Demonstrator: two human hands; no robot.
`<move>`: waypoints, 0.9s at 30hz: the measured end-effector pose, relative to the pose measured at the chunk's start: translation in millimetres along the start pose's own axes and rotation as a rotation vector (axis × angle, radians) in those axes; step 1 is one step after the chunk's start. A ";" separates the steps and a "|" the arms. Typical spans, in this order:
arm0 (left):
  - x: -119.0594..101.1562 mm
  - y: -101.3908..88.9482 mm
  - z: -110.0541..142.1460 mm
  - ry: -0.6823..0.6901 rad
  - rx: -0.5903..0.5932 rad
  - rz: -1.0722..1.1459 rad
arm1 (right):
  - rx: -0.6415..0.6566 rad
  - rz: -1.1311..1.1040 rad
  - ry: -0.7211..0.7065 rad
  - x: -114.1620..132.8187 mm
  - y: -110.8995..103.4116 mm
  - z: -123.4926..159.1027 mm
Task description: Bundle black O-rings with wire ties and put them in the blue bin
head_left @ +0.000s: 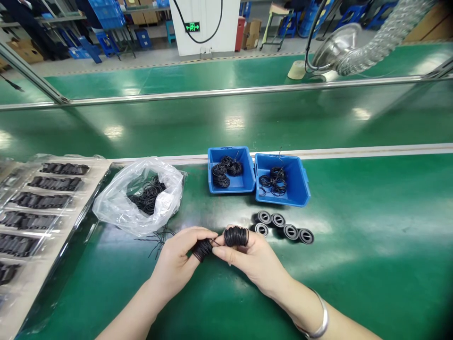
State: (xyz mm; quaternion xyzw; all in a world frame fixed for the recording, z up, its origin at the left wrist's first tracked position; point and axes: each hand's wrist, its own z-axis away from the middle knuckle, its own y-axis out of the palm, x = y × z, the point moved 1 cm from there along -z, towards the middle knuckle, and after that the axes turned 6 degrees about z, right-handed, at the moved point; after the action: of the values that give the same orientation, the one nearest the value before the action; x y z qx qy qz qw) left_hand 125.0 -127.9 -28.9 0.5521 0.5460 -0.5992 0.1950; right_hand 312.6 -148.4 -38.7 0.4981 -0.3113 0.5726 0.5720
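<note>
Glossy green surface (357, 236) below blue plastic bins (231, 177), factory floor (141, 66) beyond them. Just below the bins, left hand (173, 267) and right hand (249, 259) each pinching a coiled bundle of thin black rubber rings (203, 249); round black fittings (283, 226) right of the bundles, crumpled clear bag (141, 198) left of the bins.

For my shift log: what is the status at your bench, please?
Left hand pinching black O-ring bundle; right hand holding second bundle. Round black parts beside right hand.
</note>
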 end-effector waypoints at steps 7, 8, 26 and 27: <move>-1.2 -0.5 -1.5 0.123 0.009 -0.013 | 0.047 0.006 0.058 -0.5 -2.8 0.1; -1.1 -1.0 -1.3 0.137 0.005 -0.026 | 0.048 0.003 0.056 -0.7 -3.2 0.1; -2.4 -1.9 0.2 0.194 0.009 0.017 | 0.110 -0.246 0.128 3.5 -3.5 -0.2; -3.4 -1.5 0.5 0.186 0.011 0.050 | 0.123 -0.271 0.138 3.5 -3.1 -0.1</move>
State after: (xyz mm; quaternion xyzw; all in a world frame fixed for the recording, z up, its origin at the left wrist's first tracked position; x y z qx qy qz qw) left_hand 124.6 -129.2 -25.3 0.6199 0.5446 -0.5431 0.1554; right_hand 316.1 -146.7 -36.1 0.5293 -0.1655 0.5408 0.6324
